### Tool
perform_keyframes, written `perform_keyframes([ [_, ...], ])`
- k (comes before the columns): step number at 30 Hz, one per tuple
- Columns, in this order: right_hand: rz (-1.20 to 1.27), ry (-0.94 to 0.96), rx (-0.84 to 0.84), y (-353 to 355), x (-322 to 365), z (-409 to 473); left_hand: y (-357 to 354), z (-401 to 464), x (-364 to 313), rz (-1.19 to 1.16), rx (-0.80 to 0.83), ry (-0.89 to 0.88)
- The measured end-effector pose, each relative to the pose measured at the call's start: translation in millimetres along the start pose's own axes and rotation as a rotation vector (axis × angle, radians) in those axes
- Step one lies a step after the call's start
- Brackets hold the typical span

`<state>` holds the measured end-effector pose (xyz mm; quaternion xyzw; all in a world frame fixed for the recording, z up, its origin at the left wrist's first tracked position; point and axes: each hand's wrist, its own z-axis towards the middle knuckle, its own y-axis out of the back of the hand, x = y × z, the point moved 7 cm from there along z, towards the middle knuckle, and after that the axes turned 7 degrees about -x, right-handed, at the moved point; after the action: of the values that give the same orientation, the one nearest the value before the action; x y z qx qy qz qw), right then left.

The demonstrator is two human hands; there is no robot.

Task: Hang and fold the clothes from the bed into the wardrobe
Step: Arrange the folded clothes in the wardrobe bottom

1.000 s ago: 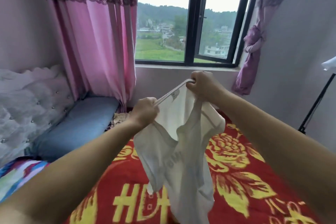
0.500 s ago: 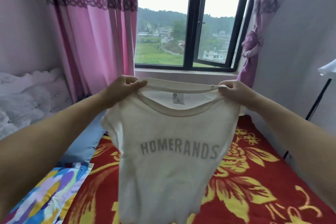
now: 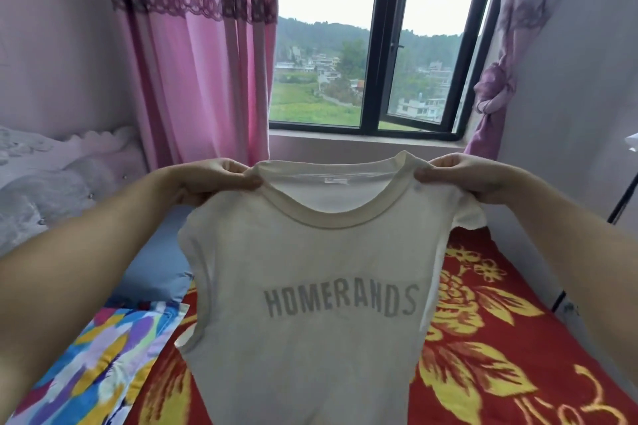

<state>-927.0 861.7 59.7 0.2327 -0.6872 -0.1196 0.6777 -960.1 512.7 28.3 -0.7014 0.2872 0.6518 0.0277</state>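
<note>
— Two hands hold it, yes? What do we grip?

— We hold the white T-shirt (image 3: 310,286) up over the bed (image 3: 500,355). Our left hand (image 3: 210,179) pinches the left shoulder, our right hand (image 3: 462,176) pinches the right shoulder, both beside the collar.

— And how does it hang?

— Spread open between us, the front with the word HOMERANDS facing us, the lower part falling near us above the red flowered blanket. To the left lies a colourful cloth (image 3: 96,362), far behind stands the window (image 3: 373,45) with pink curtains (image 3: 193,55)

A home bedroom: bed (image 3: 518,338) (red floral blanket), padded headboard (image 3: 51,183), pink curtains (image 3: 193,62) beside a window (image 3: 379,45).
</note>
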Motion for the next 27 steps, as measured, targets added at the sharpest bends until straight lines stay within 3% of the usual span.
perform_keyframes([
  [4, -0.181, -0.045, -0.310, -6, -16, 22, -23, 18, 13, -0.144, -0.189, 0.038],
  [7, -0.264, -0.013, -0.346, -32, -2, 30, -62, 32, 1, -0.308, -0.222, 0.067],
  [12, -0.315, 0.170, -0.233, -91, 36, 26, -115, 40, -35, -0.469, -0.174, 0.058],
  [15, -0.163, 0.222, -0.206, -101, 45, 21, -124, 39, -51, -0.551, -0.155, 0.023],
  [18, -0.048, 0.232, -0.027, -100, 44, 18, -125, 35, -60, -0.596, -0.111, -0.005],
  [20, -0.179, 0.255, 0.083, -102, 40, 18, -125, 31, -65, -0.587, -0.068, -0.044],
  [23, -0.342, 0.337, 0.050, -94, 42, 19, -113, 28, -69, -0.410, -0.072, -0.148],
  [26, -0.331, 0.346, -0.011, -82, 48, 19, -74, 11, -96, 0.238, -0.482, -0.608],
  [27, -0.321, 0.353, 0.004, -79, 48, 20, -72, 5, -105, 0.491, -0.539, -0.744],
])
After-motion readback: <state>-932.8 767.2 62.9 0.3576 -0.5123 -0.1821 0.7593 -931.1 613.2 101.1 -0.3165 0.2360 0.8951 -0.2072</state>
